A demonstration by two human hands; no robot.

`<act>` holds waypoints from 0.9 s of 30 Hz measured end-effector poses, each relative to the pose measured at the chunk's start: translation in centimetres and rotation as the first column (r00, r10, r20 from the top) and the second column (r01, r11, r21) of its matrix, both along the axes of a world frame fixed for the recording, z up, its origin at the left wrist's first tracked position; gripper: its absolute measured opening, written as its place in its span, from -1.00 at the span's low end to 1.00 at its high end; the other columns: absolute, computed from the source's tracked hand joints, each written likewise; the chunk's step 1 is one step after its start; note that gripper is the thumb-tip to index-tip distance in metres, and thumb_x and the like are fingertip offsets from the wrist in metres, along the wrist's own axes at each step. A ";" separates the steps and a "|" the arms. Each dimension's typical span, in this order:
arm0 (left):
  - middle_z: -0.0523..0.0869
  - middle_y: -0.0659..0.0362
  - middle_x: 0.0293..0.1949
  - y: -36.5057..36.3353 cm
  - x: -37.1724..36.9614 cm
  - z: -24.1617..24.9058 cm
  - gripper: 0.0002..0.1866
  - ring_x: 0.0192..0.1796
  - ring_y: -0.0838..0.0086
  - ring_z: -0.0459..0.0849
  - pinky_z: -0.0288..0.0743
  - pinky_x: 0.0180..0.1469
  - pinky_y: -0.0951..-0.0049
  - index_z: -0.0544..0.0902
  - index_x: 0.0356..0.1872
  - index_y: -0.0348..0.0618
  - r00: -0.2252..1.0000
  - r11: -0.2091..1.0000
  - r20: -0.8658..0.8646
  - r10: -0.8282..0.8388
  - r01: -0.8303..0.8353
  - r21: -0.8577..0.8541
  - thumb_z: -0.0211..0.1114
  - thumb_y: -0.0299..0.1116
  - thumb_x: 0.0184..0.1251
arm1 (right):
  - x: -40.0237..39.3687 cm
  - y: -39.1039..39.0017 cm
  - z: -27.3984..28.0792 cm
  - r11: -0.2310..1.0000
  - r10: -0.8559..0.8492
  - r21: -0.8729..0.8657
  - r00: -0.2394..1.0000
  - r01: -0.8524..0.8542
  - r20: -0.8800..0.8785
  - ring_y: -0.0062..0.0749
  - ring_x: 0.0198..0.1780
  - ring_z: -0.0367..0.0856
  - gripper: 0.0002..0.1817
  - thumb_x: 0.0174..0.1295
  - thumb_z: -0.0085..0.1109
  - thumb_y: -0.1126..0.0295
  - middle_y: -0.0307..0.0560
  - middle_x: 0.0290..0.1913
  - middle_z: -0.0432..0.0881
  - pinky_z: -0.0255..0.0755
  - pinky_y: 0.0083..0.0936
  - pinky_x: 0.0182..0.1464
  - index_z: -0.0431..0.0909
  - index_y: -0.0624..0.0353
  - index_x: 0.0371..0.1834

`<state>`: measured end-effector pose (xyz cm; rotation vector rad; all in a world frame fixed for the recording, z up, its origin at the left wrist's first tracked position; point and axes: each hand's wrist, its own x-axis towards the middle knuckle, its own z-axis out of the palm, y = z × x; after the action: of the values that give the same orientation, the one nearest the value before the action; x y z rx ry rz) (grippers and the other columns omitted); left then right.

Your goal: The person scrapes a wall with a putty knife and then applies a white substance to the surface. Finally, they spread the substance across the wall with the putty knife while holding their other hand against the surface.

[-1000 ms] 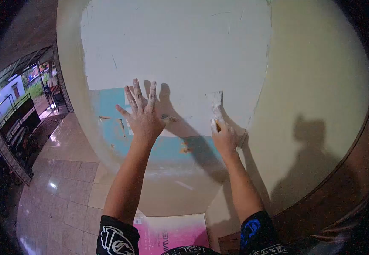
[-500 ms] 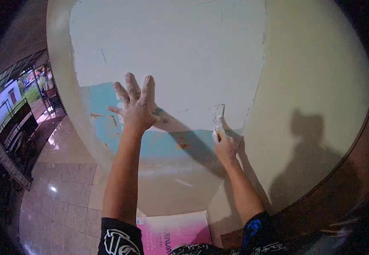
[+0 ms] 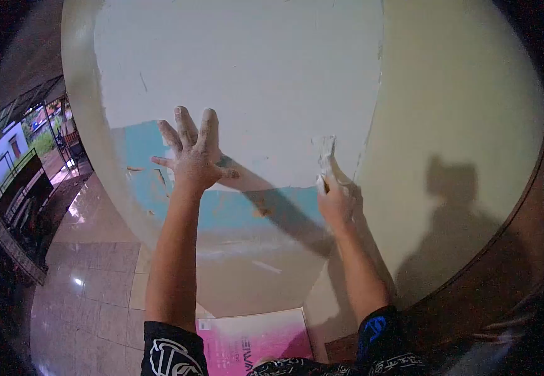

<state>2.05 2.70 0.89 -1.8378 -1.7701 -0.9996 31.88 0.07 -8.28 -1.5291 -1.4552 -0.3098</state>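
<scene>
My left hand (image 3: 191, 160) is spread against the wall, its dusty fingers apart and holding nothing. It rests around the border between the white coating (image 3: 240, 75) and a turquoise patch (image 3: 222, 210), where the paint is flaked with orange-brown spots. Lower right of it, my right hand (image 3: 337, 203) is closed round the handle of a putty knife (image 3: 326, 150). White paste smears the knife, and its blade points up over the white area. Most of the handle is hidden by my fingers.
A cream wall (image 3: 460, 94) on the right carries my shadow. Below lies a pink and white box (image 3: 253, 338). Shiny floor tiles (image 3: 90, 276) spread at left, beside a dark railing (image 3: 24, 182) and an opening to the outside.
My right hand and the putty knife have moved up a little on the wall. The view has shifted slightly, and my left hand stays spread at the same place.
</scene>
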 end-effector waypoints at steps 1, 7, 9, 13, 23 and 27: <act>-0.37 -0.06 0.69 0.0 -0.3 -0.1 0.56 0.63 -0.34 -0.54 -0.26 0.18 -0.94 0.01 0.65 0.54 1.000 1.000 0.003 -0.026 0.026 0.003 0.79 0.23 -0.61 | -0.4 -0.9 3.1 0.988 -0.146 0.069 0.975 0.136 0.169 0.15 -0.28 0.69 -0.70 0.41 0.15 0.11 0.17 -0.35 0.71 0.56 -0.03 -0.16 0.72 0.08 -0.15; -0.38 -0.24 0.65 -1.4 0.3 1.0 0.54 0.59 -0.48 -0.54 -0.23 0.31 -0.78 0.02 0.66 0.39 1.000 0.997 -0.008 -0.014 0.013 -0.073 0.80 0.16 -0.55 | 0.4 -0.5 1.6 0.999 -0.042 -0.026 0.998 0.043 0.053 0.13 -0.22 0.71 -0.72 0.40 0.17 0.13 0.18 -0.31 0.72 0.55 -0.03 -0.12 0.71 0.06 -0.06; -0.36 -0.46 0.59 -1.1 0.2 0.9 0.55 0.57 -0.54 -0.54 -0.33 0.41 -0.66 -0.03 0.67 0.13 0.994 1.000 -0.108 -0.014 0.014 -0.003 0.79 0.16 -0.47 | 0.0 -0.3 -2.1 0.991 -0.010 0.133 1.000 0.009 0.008 0.13 -0.28 0.71 -0.71 0.37 0.21 0.14 0.16 -0.45 0.67 0.53 -0.07 -0.19 0.74 0.14 -0.23; -0.33 -0.52 0.57 -0.3 -0.1 0.4 0.58 0.57 -0.54 -0.52 -0.42 0.44 -0.62 -0.09 0.67 -0.01 0.994 0.999 -0.106 -0.027 0.023 -0.045 0.78 0.16 -0.44 | 0.4 -0.4 3.9 0.998 -0.039 0.057 0.998 0.037 0.048 0.18 -0.28 0.68 -0.66 0.41 0.16 0.11 0.18 -0.39 0.68 0.53 -0.04 -0.17 0.68 0.19 -0.28; -0.43 -0.22 0.65 0.3 0.1 0.2 0.59 0.59 -0.43 -0.60 -0.25 0.22 -0.84 -0.09 0.67 0.39 0.996 0.994 -0.055 0.076 -0.080 -0.075 0.79 0.19 -0.53 | 0.5 -0.5 0.1 0.975 0.041 0.214 0.995 -0.059 0.087 0.22 -0.26 0.67 -0.68 0.41 0.14 0.16 0.24 -0.28 0.69 0.54 -0.04 -0.16 0.66 0.22 -0.12; -0.34 -0.19 0.67 1.3 -1.0 -1.2 0.48 0.60 -0.45 -0.51 -0.24 0.29 -0.84 0.00 0.65 0.50 0.984 0.969 0.005 -0.178 0.175 0.177 0.82 -0.05 -0.43 | 1.0 -0.2 6.3 0.995 -0.007 0.098 0.995 -0.003 0.099 0.24 -0.20 0.68 -0.67 0.43 0.13 0.15 0.22 -0.27 0.72 0.55 -0.02 -0.10 0.67 0.19 -0.04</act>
<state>1.01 3.97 -0.30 -1.9022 -1.4954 -1.2054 32.91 -0.11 -2.01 -1.4542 -1.4935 -0.4580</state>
